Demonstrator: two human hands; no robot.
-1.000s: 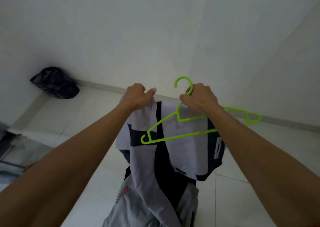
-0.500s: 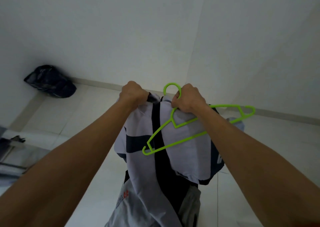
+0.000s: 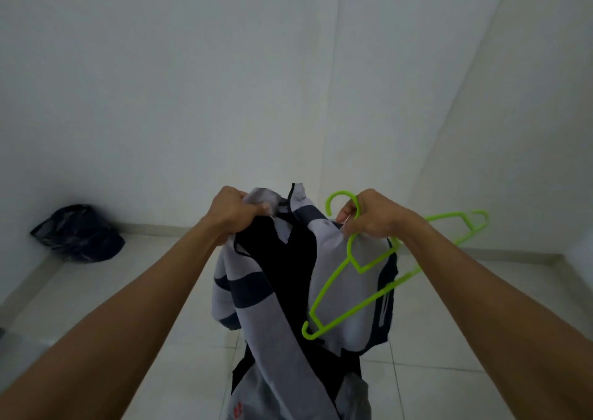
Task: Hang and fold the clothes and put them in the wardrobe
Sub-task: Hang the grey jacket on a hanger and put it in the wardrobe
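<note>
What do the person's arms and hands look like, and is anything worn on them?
Both forearms are bare up to the picture's edge: no sleeves, gloves, watch or bracelets show. The left hand and right hand show no rings on the visible sides.

Both your forearms extended forward, bare, converging toward centre. Your left hand [image 3: 236, 216]: fingers curled tight, thumb on top, bunching garment [image 3: 288, 278] fabric at upper edge. Your right hand [image 3: 372, 216], level with left and apart from it: fingers curled, pinching hanger [image 3: 369, 291] at base of hook, knuckles up.
</note>
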